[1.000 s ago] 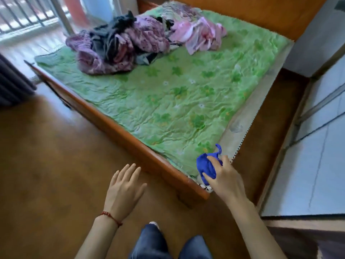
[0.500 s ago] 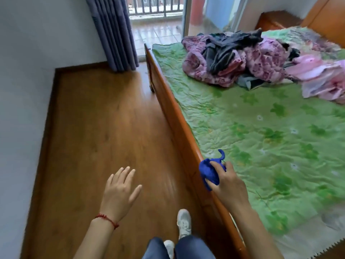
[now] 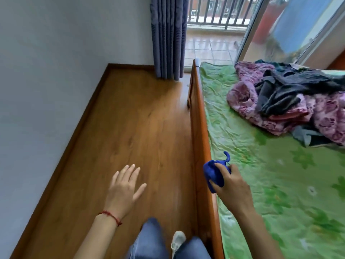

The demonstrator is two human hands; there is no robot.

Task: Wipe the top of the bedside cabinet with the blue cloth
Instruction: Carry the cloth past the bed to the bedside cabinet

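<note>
Since the previous frame the view has swung further left: more wall and floor show, the bed has shifted to the right side, and both hands keep about the same spacing. Fingers [image 3: 217,184] of the right hand [image 3: 231,189] are curled round the blue cloth [image 3: 213,174], holding it bunched into a ball. Cloth's long axis runs roughly up-down in view; a thin twisted tail points up and away from the person. It is held in the air over the wooden side rail [image 3: 200,146] of the bed, at the near part of that rail. Left hand [image 3: 124,191] holds nothing, fingers straight and slightly spread, palm down over the floor [image 3: 130,118]; a red string bracelet [image 3: 111,215] sits on the wrist. Bed carries a crumpled green quilt [image 3: 270,174], with a heap of purple and dark clothes [image 3: 280,103] toward its far right. Wood floor runs between bed rail and white wall [image 3: 46,81]. Grey curtain [image 3: 169,36] hangs at the far corner beside an open balcony door. Jeans and one shoe [image 3: 177,240] show at the bottom edge.
</note>
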